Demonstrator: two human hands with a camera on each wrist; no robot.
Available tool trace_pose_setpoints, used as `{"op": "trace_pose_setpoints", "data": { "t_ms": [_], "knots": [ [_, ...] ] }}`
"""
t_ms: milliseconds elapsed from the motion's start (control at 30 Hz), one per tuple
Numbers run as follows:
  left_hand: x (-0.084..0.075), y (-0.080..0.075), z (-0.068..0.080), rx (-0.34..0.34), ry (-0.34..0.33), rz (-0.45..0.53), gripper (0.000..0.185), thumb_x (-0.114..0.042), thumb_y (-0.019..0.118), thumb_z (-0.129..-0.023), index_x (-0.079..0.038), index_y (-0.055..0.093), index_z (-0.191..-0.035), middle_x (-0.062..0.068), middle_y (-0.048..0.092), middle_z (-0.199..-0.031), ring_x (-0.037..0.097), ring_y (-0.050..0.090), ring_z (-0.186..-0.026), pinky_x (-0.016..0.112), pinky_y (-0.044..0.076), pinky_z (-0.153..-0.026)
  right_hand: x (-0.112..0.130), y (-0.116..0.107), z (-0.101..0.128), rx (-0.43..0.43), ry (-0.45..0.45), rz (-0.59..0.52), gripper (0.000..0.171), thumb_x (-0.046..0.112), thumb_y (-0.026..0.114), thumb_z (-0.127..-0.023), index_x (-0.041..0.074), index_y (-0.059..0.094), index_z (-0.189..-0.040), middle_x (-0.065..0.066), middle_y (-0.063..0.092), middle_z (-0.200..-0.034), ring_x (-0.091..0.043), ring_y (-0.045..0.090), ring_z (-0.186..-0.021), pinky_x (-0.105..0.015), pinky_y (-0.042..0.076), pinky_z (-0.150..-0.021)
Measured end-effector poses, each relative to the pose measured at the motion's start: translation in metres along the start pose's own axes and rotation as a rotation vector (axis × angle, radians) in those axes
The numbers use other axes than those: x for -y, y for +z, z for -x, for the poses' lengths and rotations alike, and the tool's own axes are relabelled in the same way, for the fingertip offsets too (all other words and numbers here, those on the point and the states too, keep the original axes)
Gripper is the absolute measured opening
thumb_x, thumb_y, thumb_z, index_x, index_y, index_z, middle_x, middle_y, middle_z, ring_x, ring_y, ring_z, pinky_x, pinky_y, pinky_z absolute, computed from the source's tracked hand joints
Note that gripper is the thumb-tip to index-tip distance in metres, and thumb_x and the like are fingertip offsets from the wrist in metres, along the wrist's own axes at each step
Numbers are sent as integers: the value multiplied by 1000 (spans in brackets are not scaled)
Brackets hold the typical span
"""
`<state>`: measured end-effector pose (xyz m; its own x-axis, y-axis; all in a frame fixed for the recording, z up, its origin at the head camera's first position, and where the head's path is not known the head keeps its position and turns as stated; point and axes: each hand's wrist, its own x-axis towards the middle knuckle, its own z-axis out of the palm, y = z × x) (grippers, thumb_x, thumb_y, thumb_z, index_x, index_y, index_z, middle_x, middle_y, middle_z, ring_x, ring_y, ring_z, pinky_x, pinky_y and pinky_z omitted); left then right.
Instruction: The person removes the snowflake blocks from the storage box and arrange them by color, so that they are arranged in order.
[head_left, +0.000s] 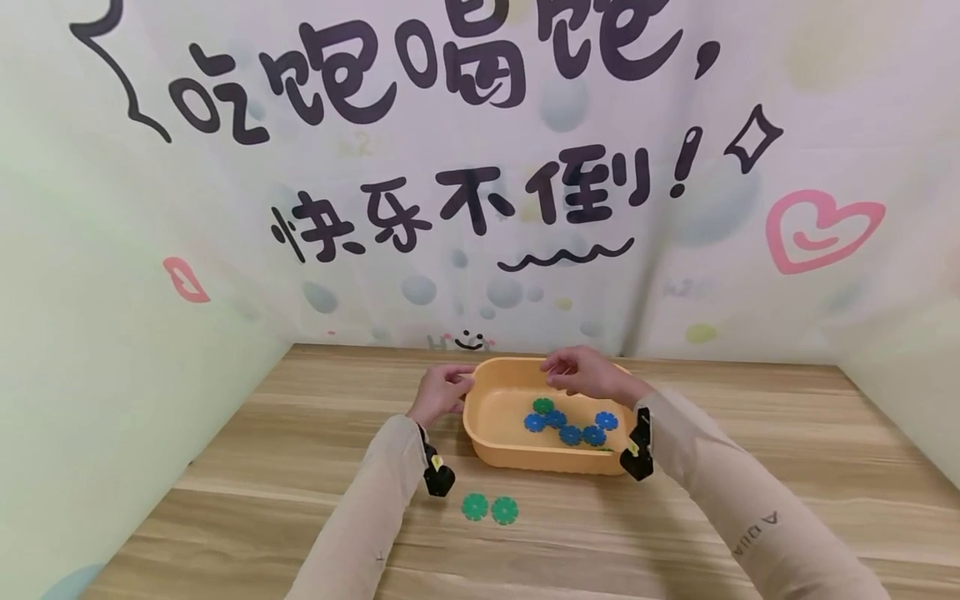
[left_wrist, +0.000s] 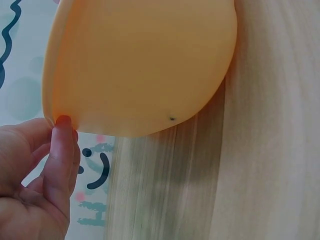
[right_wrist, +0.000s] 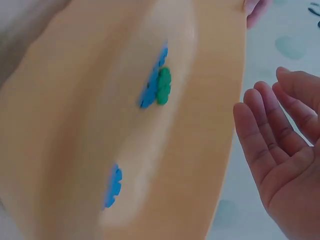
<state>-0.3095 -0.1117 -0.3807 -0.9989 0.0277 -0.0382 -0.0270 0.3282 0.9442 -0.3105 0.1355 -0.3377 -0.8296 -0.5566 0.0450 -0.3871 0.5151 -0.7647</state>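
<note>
An orange plastic basin (head_left: 517, 457) stands near the back of the wooden table. My left hand (head_left: 442, 392) is at the basin's left end, and in the left wrist view its fingertips (left_wrist: 62, 125) pinch the rim at a corner. Several blue toothed discs (head_left: 571, 435) and a green disc (head_left: 543, 405) lie inside, some of them seen edge-on in the right wrist view. Over the basin's far right side hovers my right hand (head_left: 587, 372), its fingers relaxed and holding nothing. Part of the basin's right end is hidden behind the right wrist.
Two loose green discs (head_left: 490, 509) lie side by side on the table (head_left: 300, 500), in front of the basin. A printed cloth (head_left: 465, 292) with large black characters hangs directly behind the table. Each wrist carries a black camera strap.
</note>
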Motion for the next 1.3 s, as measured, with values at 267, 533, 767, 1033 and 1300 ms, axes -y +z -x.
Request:
{"op": "trace_pose_setpoints", "data": {
  "t_ms": [267,533,767,1033,1300],
  "knots": [
    [-2,1,2,11,6,13,30,-6,56,-85,-2,59,-115,21,59,-96,33,61,-77,28,53,-50,-12,1,-9,40,43,-5,26,5,54,-87,-9,53,-109,-18,59,-94,-36,55,-85,-43,51,-70],
    [-4,0,0,-10,0,-1,29,-6,57,-84,-2,59,-113,18,59,-92,28,60,-69,26,52,-49,-15,9,-10,68,104,-46,30,6,55,-87,-11,49,-111,-16,57,-100,-35,55,-88,-43,50,-74],
    [-3,0,1,-12,5,1,29,-5,58,-84,-1,60,-112,12,58,-84,20,58,-62,30,53,-51,-25,21,-7,29,107,77,32,8,57,-85,-9,52,-112,-18,57,-106,-28,55,-92,-37,48,-80],
    [-2,0,0,1,22,-25,29,-6,58,-84,-2,60,-113,11,57,-83,16,57,-60,35,54,-56,-30,32,-8,44,86,106,39,6,58,-84,-12,49,-118,-24,51,-116,-36,48,-106,-43,42,-89],
    [-1,-1,0,-1,21,-35,29,-7,58,-84,-3,60,-113,10,56,-83,17,57,-59,30,53,-52,-121,43,-50,101,-133,178,42,24,61,-84,4,53,-120,-9,56,-114,-21,52,-100,-31,46,-82]
  ]
}}
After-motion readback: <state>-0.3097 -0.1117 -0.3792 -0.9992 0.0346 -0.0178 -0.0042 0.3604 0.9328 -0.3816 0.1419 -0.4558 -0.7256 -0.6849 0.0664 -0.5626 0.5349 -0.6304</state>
